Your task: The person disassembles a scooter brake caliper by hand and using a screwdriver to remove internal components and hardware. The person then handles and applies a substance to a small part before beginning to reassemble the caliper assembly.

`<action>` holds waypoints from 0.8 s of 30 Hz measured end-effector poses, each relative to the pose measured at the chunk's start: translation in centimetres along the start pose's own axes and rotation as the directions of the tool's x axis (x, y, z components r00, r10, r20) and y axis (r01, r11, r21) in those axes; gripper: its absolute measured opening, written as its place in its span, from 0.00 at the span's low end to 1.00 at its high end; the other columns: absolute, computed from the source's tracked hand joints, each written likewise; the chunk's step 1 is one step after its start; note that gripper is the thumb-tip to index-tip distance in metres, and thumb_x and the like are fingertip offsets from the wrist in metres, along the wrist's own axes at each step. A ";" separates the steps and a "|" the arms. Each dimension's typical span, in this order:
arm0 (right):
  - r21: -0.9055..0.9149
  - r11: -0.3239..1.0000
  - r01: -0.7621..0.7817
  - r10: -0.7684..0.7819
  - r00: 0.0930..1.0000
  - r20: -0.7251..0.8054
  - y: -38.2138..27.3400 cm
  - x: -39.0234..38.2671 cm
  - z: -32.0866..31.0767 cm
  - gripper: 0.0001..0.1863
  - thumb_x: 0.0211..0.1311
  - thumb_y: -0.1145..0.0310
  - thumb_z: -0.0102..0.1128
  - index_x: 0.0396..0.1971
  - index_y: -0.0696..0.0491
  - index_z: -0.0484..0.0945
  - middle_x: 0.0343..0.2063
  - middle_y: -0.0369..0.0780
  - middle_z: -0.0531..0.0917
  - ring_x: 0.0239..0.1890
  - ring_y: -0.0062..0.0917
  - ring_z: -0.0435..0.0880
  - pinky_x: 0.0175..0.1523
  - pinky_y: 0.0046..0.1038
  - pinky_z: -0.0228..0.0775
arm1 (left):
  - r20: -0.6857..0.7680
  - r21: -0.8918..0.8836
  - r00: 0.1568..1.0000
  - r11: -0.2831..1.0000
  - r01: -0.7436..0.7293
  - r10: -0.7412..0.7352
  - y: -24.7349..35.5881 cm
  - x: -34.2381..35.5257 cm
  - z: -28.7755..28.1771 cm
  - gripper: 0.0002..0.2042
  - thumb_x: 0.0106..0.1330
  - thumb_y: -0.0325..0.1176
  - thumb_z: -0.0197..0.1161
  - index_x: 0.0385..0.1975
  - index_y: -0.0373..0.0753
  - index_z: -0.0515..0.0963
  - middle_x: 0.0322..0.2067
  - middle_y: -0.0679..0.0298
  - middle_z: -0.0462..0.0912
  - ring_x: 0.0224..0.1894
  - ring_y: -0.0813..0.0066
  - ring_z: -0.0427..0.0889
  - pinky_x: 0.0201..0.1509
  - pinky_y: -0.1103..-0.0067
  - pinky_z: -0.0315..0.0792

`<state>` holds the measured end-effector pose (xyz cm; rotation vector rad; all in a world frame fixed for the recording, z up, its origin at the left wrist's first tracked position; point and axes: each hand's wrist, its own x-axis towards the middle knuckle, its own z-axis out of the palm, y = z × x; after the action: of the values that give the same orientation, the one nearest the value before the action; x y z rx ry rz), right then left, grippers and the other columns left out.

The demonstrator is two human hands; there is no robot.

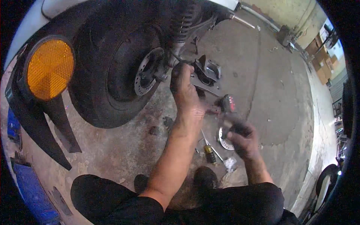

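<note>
My left hand is closed in front of the lower end of a coil-spring shock absorber; what it grips is hidden behind the fingers. Just left of it a drilled brake disc sits at the hub of a big black tyre. Lower right, my right hand is bent inward, its fingers dark and smeared by motion. A black block with red marks shows between and above the hands, perhaps part of a tool. Beside the right hand's fingers a second drilled disc is partly covered.
Dark metal parts lie on the concrete beyond my left hand. A yellow-and-black handled tool and a small clear bag are near my knees. A round orange reflector juts in at left. Cardboard boxes stand far right.
</note>
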<state>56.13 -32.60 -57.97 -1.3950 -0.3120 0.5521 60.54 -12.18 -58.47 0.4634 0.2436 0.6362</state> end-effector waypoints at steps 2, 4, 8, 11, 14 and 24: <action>-0.201 0.968 0.147 -0.154 0.988 -0.019 -3.1 0.7 0.9 0.22 0.55 0.76 0.60 0.51 0.63 0.71 0.45 0.46 0.79 0.48 0.27 0.77 0.52 0.27 0.70 | 0.033 0.039 0.996 0.996 -0.086 0.085 -0.5 -0.2 0.4 0.09 0.57 0.37 0.54 0.34 0.40 0.73 0.32 0.66 0.74 0.37 0.71 0.75 0.43 0.72 0.68; -0.311 0.906 0.287 -0.320 0.946 -0.058 -4.2 1.6 2.1 0.21 0.56 0.76 0.59 0.51 0.62 0.72 0.40 0.44 0.81 0.40 0.25 0.79 0.47 0.26 0.72 | -0.013 -0.001 0.997 0.997 -0.082 0.082 -0.5 -0.9 1.8 0.06 0.56 0.33 0.54 0.30 0.39 0.72 0.31 0.67 0.73 0.35 0.74 0.72 0.42 0.74 0.67; -0.484 0.698 0.528 -0.594 0.804 0.020 -3.3 4.2 3.5 0.17 0.58 0.76 0.58 0.49 0.62 0.74 0.29 0.43 0.84 0.28 0.23 0.82 0.40 0.25 0.74 | 0.022 0.153 0.969 0.957 -0.245 0.244 -1.2 -0.2 1.2 0.04 0.55 0.29 0.54 0.26 0.37 0.71 0.28 0.67 0.72 0.33 0.76 0.70 0.40 0.77 0.66; -0.654 0.562 0.506 -0.662 0.749 0.011 -2.3 5.4 4.0 0.16 0.53 0.73 0.65 0.43 0.59 0.79 0.24 0.42 0.82 0.24 0.24 0.79 0.32 0.27 0.70 | -0.026 0.179 0.967 0.953 -0.246 0.254 -1.1 -0.6 1.2 0.05 0.55 0.29 0.55 0.27 0.35 0.72 0.28 0.67 0.72 0.34 0.76 0.70 0.41 0.76 0.66; -0.837 0.336 0.432 -0.708 0.702 0.078 -2.2 5.9 3.7 0.16 0.43 0.72 0.71 0.37 0.54 0.83 0.23 0.42 0.79 0.24 0.29 0.77 0.28 0.28 0.66 | -0.047 0.214 0.973 0.954 -0.210 0.225 -1.2 -0.9 1.3 0.05 0.55 0.29 0.55 0.28 0.35 0.72 0.29 0.66 0.73 0.34 0.76 0.70 0.41 0.76 0.66; -0.773 0.265 0.577 -0.831 0.543 0.121 -2.5 7.1 4.6 0.11 0.46 0.76 0.69 0.32 0.57 0.80 0.30 0.44 0.80 0.30 0.30 0.80 0.34 0.26 0.71 | 0.074 0.337 0.969 0.908 -0.248 0.237 -1.3 -0.7 0.6 0.06 0.56 0.30 0.53 0.32 0.39 0.71 0.32 0.67 0.72 0.34 0.76 0.71 0.39 0.77 0.68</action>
<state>60.12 -25.11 -55.53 -1.8844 -0.9514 -0.7118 60.88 -13.73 -58.51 0.8509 0.2712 0.8336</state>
